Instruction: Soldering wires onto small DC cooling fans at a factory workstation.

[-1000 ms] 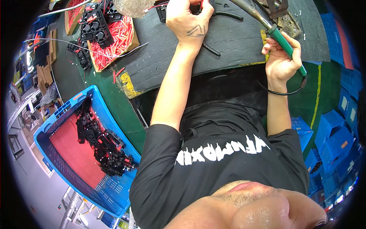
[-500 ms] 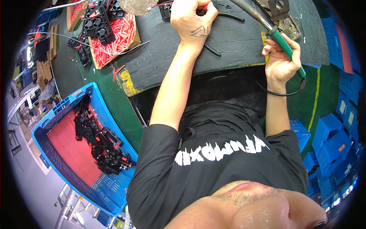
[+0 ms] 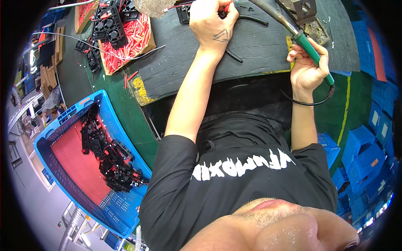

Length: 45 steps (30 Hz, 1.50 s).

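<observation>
My right hand is wrapped round the green handle of a soldering iron. The iron's metal barrel slants up and left past the top edge, so its tip is out of view. At the top of the bench, my left hand pinches something red, seemingly a wire; most of it is hidden by the fingers. Just left of that hand lies a black fan unit with a red lead. A thick black cable emerges on its right, and a black cable end shows below the wrist.
An open box of red tubes stands at the upper left, with black fan units on it. Below, a blue crate holds tangled fan parts. A metal bracket stands at the upper right; blue crates are stacked far right.
My left hand has shifted very slightly to the right. The soldering iron in my right hand has barely moved, edging a little left.
</observation>
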{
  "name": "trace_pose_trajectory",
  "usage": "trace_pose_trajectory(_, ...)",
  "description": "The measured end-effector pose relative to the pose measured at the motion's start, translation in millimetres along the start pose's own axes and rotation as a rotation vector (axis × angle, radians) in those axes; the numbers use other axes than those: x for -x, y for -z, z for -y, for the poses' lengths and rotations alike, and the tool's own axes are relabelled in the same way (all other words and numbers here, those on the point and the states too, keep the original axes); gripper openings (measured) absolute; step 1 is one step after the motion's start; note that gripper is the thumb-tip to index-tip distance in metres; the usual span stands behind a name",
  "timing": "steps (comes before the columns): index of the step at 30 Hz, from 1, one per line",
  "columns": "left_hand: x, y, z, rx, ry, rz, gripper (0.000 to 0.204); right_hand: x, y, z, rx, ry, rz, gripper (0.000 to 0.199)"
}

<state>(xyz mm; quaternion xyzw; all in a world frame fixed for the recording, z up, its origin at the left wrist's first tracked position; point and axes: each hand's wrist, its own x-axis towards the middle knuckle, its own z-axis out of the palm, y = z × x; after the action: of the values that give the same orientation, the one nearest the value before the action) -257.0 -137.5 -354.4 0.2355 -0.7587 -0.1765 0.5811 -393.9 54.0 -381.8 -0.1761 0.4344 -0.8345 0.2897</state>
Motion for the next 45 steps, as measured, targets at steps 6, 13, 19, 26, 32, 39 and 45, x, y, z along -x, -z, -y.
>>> trace_pose_trajectory(6,-14.8,33.8,-36.1,0.051,0.382,0.277,0.023,-0.7,2.6,-4.3,0.005,-0.005,-0.001,0.052)
trace_pose_trajectory(13,2.0,163.6,5.6,-0.741,-0.092,0.426,0.025,0.8,5.5,2.6,-0.039,-0.038,-0.01,0.049)
trace_pose_trajectory(19,12.9,198.0,32.2,-0.797,-0.153,0.465,0.017,-3.3,-0.4,6.0,-0.07,-0.093,0.043,0.046)
trace_pose_trajectory(26,-2.6,176.1,4.6,-0.438,-0.108,0.199,0.016,-9.7,0.3,34.2,0.036,-0.104,0.023,0.046)
trace_pose_trajectory(32,-38.4,94.5,-19.9,-0.244,-0.158,0.214,0.019,-38.8,6.9,50.4,-0.006,-0.137,0.125,0.049)
trace_pose_trajectory(39,-64.6,42.9,-10.8,-0.161,-0.19,0.505,0.021,-49.1,11.8,49.4,0.105,-0.181,0.047,0.055)
trace_pose_trajectory(45,-56.4,59.9,-5.0,-0.288,-0.162,0.436,0.017,-49.6,11.3,55.4,0.141,-0.192,0.062,0.054)
